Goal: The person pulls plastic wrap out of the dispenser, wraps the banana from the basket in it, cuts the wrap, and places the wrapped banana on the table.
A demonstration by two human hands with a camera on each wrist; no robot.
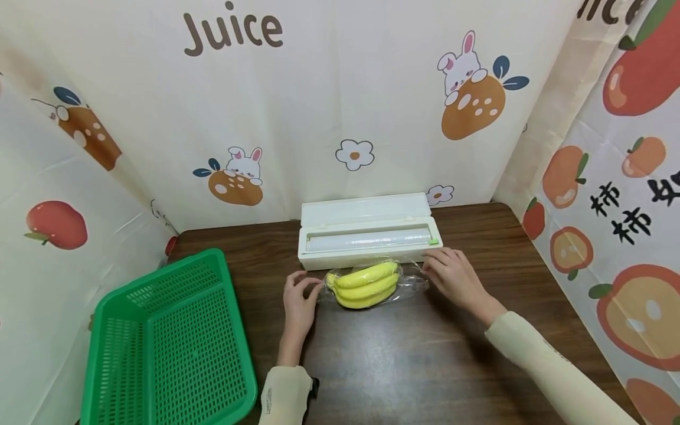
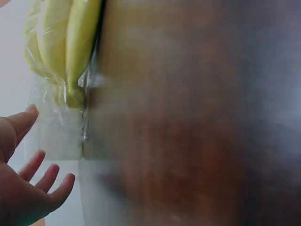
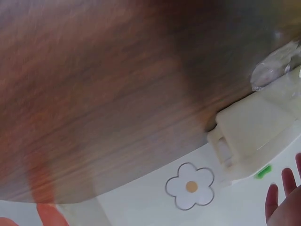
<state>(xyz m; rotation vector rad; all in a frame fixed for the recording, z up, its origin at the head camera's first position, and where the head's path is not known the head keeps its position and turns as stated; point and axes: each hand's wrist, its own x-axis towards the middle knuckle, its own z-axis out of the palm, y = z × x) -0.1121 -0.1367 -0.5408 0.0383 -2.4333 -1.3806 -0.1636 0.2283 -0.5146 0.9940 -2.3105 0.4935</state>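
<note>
A bunch of yellow bananas [image 1: 366, 284] lies on the table wrapped in clear plastic wrap [image 1: 409, 286], stems toward the left. At the stem end my left hand [image 1: 300, 301] pinches the wrap between thumb and forefinger; its other fingers [image 2: 49, 176] spread apart in the left wrist view. On the opposite side my right hand [image 1: 451, 274] grips the loose wrap at the fingertips, close to the dispenser's front right corner. Behind the bananas stands a white plastic wrap dispenser [image 1: 366, 258], its lid [image 1: 366, 209] raised and the film roll [image 1: 369, 239] showing inside.
A green plastic basket [image 1: 241, 330] sits on the left of the dark wooden table [image 1: 382, 366]. A green slider [image 1: 433, 241] is at the dispenser's right end. Printed curtains [image 1: 319, 106] hang behind the table and on both sides.
</note>
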